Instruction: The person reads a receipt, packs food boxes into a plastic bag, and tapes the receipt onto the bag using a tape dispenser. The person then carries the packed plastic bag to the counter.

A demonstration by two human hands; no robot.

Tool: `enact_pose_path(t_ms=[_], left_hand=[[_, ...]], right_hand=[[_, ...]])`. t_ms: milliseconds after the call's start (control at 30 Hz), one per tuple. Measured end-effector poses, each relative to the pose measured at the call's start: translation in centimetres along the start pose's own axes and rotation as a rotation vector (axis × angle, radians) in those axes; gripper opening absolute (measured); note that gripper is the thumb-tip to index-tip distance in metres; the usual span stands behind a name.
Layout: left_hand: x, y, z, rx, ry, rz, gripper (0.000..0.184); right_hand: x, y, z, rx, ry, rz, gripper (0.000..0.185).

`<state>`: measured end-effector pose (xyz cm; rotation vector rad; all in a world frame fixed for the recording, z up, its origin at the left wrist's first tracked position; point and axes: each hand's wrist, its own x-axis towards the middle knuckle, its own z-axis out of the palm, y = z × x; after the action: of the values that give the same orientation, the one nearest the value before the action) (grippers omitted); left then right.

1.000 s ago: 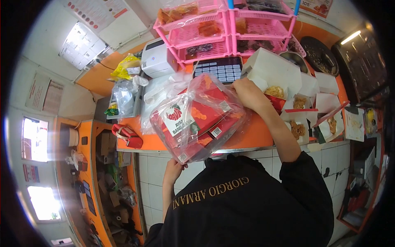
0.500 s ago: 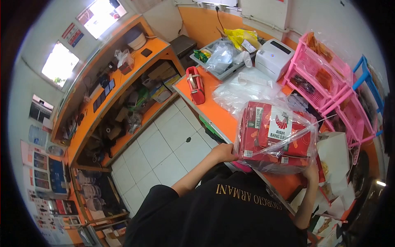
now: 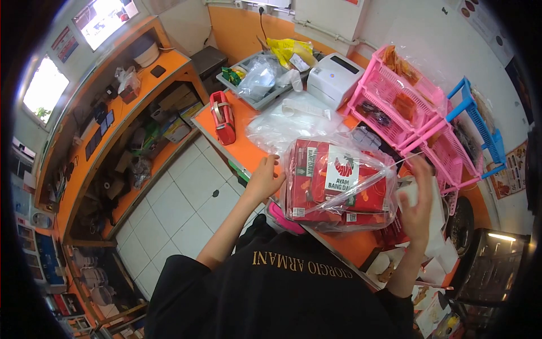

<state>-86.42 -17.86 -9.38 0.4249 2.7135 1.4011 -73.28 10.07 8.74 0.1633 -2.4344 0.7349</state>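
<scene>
A clear plastic bag (image 3: pixel 370 195) with red printed food boxes (image 3: pixel 316 181) inside stands on the orange counter (image 3: pixel 240 148). Just left of the bag, my left hand (image 3: pixel 266 178) is raised with its fingers apart and holds nothing. My right hand (image 3: pixel 416 199) is at the bag's right side, its fingers spread and curved near a thin stretched strand of the plastic. Behind the bag lie loose clear plastic bags (image 3: pixel 293 121). A red tape dispenser (image 3: pixel 222 118) sits near the counter's left edge.
A grey tray (image 3: pixel 265 100) with packets and a white printer (image 3: pixel 334 81) are at the back. Pink racks (image 3: pixel 395 107) and a blue rack (image 3: pixel 480 130) stand at the right. Open white boxes (image 3: pixel 437 263) lie at the lower right. Shelving (image 3: pixel 186 70) is at the left.
The view has turned, and the bag now sits upright on the counter. Both hands have let go of the bag: the left moved up beside it, the right rose along its right side.
</scene>
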Motion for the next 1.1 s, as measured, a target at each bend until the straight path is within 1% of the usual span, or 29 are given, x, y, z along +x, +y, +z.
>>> enact_pose_path(t_ms=[33, 67, 100, 133, 167, 233, 267, 333, 367, 433, 467, 533, 567, 600, 633, 667, 733, 767, 800, 833, 867, 900, 933, 967, 1000, 1067, 1100], left_hand=[[1.1, -1.6, 1.0, -0.069, -0.092, -0.011, 0.044], [2.1, -4.1, 2.6, -0.071, -0.093, -0.003, 0.044], [3.2, -6.8, 4.4, -0.04, -0.089, 0.096, 0.039], [3.7, -6.8, 4.5, -0.009, -0.084, 0.193, 0.035], [3.7, -6.9, 4.7, -0.014, -0.077, 0.198, 0.035], [2.9, -3.6, 3.2, -0.084, -0.126, -0.039, 0.025], [2.8, -3.8, 3.4, -0.092, -0.111, -0.043, 0.025], [2.6, -4.5, 3.8, -0.185, -0.04, -0.037, 0.021], [2.7, -5.0, 4.3, -0.197, -0.027, -0.047, 0.021], [3.3, -5.6, 4.9, -0.422, -0.021, -0.081, 0.022], [3.6, -5.8, 5.1, -0.434, -0.004, -0.084, 0.022], [3.9, -4.3, 4.1, -0.719, -0.025, -0.078, 0.023], [4.1, -3.6, 3.9, -0.732, -0.012, -0.076, 0.023], [4.3, -2.9, 3.7, -0.854, -0.004, -0.077, 0.023], [4.4, -2.0, 3.4, -0.974, 0.004, -0.077, 0.023], [4.5, -1.2, 3.0, -0.984, 0.011, -0.075, 0.023], [4.9, 1.3, 1.4, -0.777, 0.06, 0.17, 0.021], [5.1, 3.0, 0.4, -0.781, 0.055, 0.171, 0.021], [5.1, 5.5, -1.2, -0.774, -0.03, 0.213, 0.021], [4.9, 7.8, -2.6, -0.766, -0.119, 0.254, 0.02], [4.7, 9.8, -3.4, -0.696, -0.076, 0.407, 0.019], [4.4, 11.7, -4.1, -0.626, -0.031, 0.562, 0.017], [3.7, 13.5, -4.7, -0.656, -0.085, 0.576, 0.018], [2.8, 14.9, -5.1, -0.687, -0.136, 0.592, 0.02], [2.1, 15.7, -5.5, -0.692, -0.145, 0.601, 0.02], [1.2, 16.4, -6.1, -0.72, -0.275, 0.926, 0.025], [1.4, 15.8, -6.4, -0.728, -0.279, 0.931, 0.025]], right_hand=[[0.7, -1.2, 0.5, -0.066, -0.08, -0.092, 0.039], [1.3, -1.5, 1.2, -0.072, -0.074, -0.093, 0.039], [1.8, -1.4, 2.2, -0.041, -0.156, -0.117, 0.037], [2.2, -1.4, 2.8, -0.011, -0.24, -0.141, 0.035], [2.3, -1.2, 2.7, -0.017, -0.239, -0.149, 0.035], [2.5, -0.9, 2.4, 0.039, -0.518, -0.027, 0.022], [2.6, -1.1, 2.6, 0.035, -0.527, -0.041, 0.022], [2.5, -1.8, 3.0, 0.33, -0.413, 0.069, 0.022], [2.6, -2.4, 3.0, 0.326, -0.43, 0.058, 0.022], [2.9, -3.7, 3.0, 0.325, -0.236, 0.125, 0.03], [2.8, -3.9, 3.2, 0.321, -0.25, 0.109, 0.03], [2.7, -3.7, 3.3, 0.47, -0.056, 0.304, 0.036], [2.7, -2.8, 3.7, 0.536, 0.011, 0.331, 0.038], [2.9, -2.7, 3.5, 0.529, 0.001, 0.322, 0.038], [3.2, -2.7, 3.4, 0.686, 0.081, 0.389, 0.037], [3.4, -2.5, 3.2, 0.843, 0.163, 0.456, 0.036], [3.8, -2.2, 2.4, 0.841, 0.191, 0.406, 0.037], [4.2, -3.1, 1.6, 0.862, 0.235, 0.394, 0.032], [4.2, -3.6, 1.2, 0.882, 0.283, 0.387, 0.028], [4.1, -3.3, 0.8, 0.847, 0.386, 0.418, 0.011], [4.1, -3.5, 0.6, 0.839, 0.398, 0.427, 0.011], [4.4, -4.0, 0.3, 0.796, 0.528, 0.466, 0.012], [4.8, -4.6, -0.1, 0.751, 0.659, 0.501, 0.018], [5.4, -5.5, -0.4, 0.835, 0.712, 0.535, 0.029], [5.4, -5.6, -0.6, 0.828, 0.723, 0.531, 0.029], [5.8, -5.2, -1.4, 0.736, 0.871, 0.461, 0.034], [5.1, -3.8, -3.0, 0.865, 0.788, 0.45, 0.038]])
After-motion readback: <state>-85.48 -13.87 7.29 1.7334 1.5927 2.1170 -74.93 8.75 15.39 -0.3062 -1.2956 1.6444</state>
